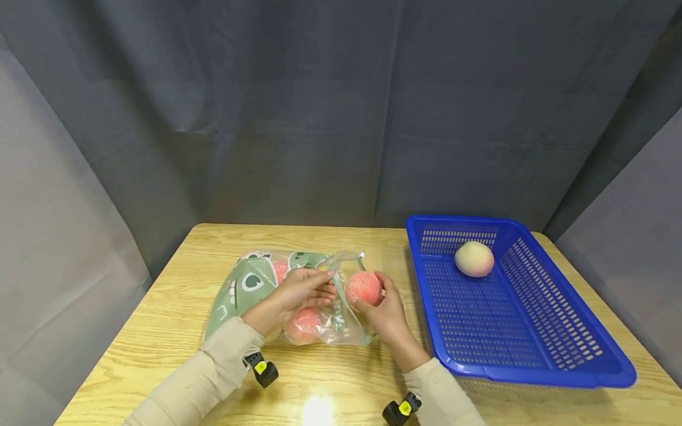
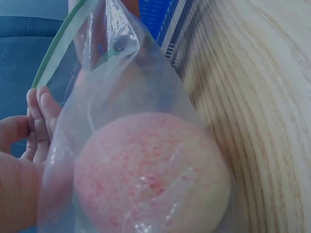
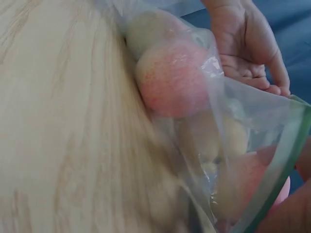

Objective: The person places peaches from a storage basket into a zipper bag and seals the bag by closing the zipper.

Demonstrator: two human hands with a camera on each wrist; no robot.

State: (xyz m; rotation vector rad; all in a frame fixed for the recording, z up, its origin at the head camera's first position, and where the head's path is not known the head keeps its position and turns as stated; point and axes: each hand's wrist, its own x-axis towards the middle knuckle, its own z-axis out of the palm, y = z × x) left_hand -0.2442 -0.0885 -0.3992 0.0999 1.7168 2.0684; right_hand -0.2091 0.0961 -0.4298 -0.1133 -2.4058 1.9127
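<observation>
A clear zip bag [image 1: 341, 331] with a green cartoon print lies on the table, its green-edged mouth toward the right. Several pink and cream peaches show inside it, one of them a peach [image 1: 303, 325] near the front. My left hand [image 1: 301, 293] pinches the upper edge of the bag's mouth between thumb and fingers. At that mouth my right hand [image 1: 386, 307] grips a pink peach [image 1: 364, 287], thumb in front and fingers round its far side. In the right wrist view the bag's green strip [image 3: 279, 179] crosses in front of this peach.
A blue plastic basket [image 1: 434, 307] with slotted walls stands on the right of the wooden table [image 1: 160, 331]. One pale peach [image 1: 474, 259] lies in it, toward the back. Dark grey curtains [image 1: 298, 118] hang behind the table.
</observation>
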